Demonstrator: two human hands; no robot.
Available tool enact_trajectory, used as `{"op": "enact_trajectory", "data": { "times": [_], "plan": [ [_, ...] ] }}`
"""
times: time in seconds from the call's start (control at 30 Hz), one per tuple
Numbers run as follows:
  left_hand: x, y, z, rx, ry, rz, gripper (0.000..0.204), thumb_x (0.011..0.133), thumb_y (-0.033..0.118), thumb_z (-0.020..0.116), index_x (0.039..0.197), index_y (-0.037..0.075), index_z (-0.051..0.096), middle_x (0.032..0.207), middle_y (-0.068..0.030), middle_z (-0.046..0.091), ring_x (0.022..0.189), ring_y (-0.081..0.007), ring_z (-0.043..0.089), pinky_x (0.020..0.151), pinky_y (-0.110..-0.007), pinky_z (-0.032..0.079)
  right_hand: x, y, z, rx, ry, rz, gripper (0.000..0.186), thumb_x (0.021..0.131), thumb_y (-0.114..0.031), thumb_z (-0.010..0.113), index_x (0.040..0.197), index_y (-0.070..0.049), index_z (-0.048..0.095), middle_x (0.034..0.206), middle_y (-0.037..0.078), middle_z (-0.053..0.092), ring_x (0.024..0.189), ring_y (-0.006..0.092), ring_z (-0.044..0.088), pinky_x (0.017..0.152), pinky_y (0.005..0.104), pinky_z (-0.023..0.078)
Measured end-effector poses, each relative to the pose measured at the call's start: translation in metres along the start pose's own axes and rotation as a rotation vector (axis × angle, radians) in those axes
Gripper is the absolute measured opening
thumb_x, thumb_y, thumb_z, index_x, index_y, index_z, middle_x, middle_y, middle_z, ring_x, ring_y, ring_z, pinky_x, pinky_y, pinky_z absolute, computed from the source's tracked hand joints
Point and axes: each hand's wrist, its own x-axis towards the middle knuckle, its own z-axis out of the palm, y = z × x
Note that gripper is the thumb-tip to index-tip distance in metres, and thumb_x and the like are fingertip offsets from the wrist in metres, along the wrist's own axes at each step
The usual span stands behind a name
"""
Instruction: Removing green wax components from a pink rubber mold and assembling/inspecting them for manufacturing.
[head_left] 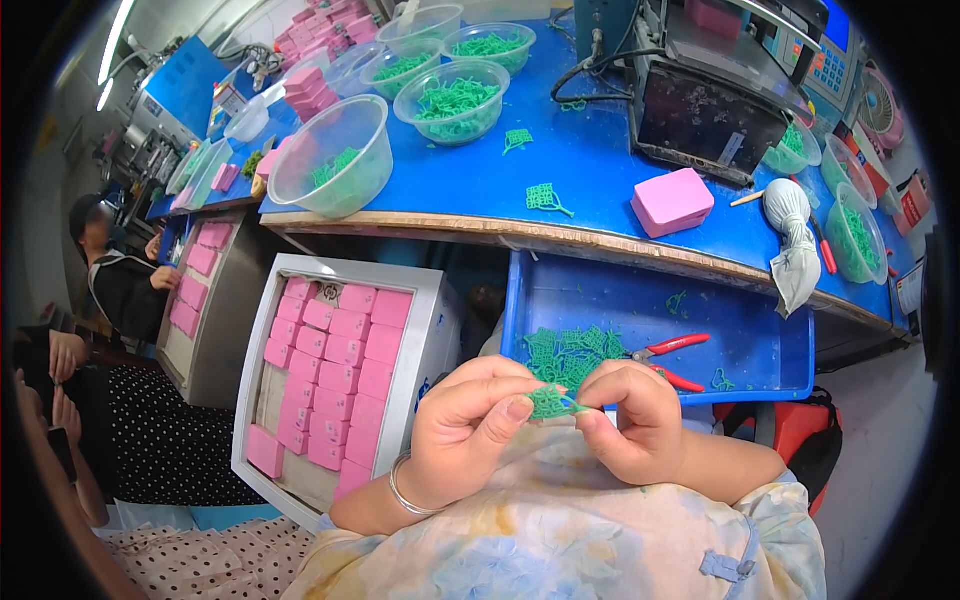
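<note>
In front of my body, both hands hold a small green lattice piece [546, 404] above the near edge of a blue tray. My left hand [468, 430], with a bangle on its wrist, pinches the lattice between thumb and fingers. With thumb and index finger, my right hand [632, 420] grips the thin end of the same piece. Just beyond, a heap of similar green lattice pieces [570, 350] lies in the blue tray [740, 280]. Red-handled cutters [678, 346] rest beside the heap, their tips partly on it.
Clear plastic bowls [452, 125] with green pieces stand on the blue table [420, 180]. A pink block [672, 202], a cloth-wrapped bundle [790, 225] and a dark machine [700, 115] are to the right. Pink blocks fill a metal-framed box [412, 330] at left. Other people [120, 270] sit farther left.
</note>
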Motion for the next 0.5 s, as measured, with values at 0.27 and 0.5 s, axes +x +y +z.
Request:
{"op": "enact_trajectory", "data": {
  "times": [0.27,0.5],
  "plan": [
    [0.0011,0.0001,-0.0008,0.018,-0.014,0.045,0.019,0.088,0.013,0.053,0.092,-0.003,0.063,0.085,-0.0108,0.058,0.075,-0.0159,0.053,0.066,-0.027,0.043,0.0002,-0.0004,0.0000,-0.010,0.006,0.001,0.008,0.076,0.003,0.058,0.082,0.000,0.053,0.066,0.006,0.052,0.053,0.0133,0.047,0.046,0.0249,0.037],
    [-0.0001,0.0012,-0.0001,0.020,0.007,0.011,0.022,0.089,0.016,0.053,0.088,-0.003,0.062,0.084,-0.0124,0.059,0.077,-0.0201,0.055,0.069,-0.031,0.044,-0.0001,0.0000,-0.0001,-0.007,0.004,0.005,0.008,0.076,0.003,0.059,0.082,0.000,0.053,0.066,0.006,0.052,0.052,0.0132,0.047,0.046,0.0247,0.037]
  ]
}}
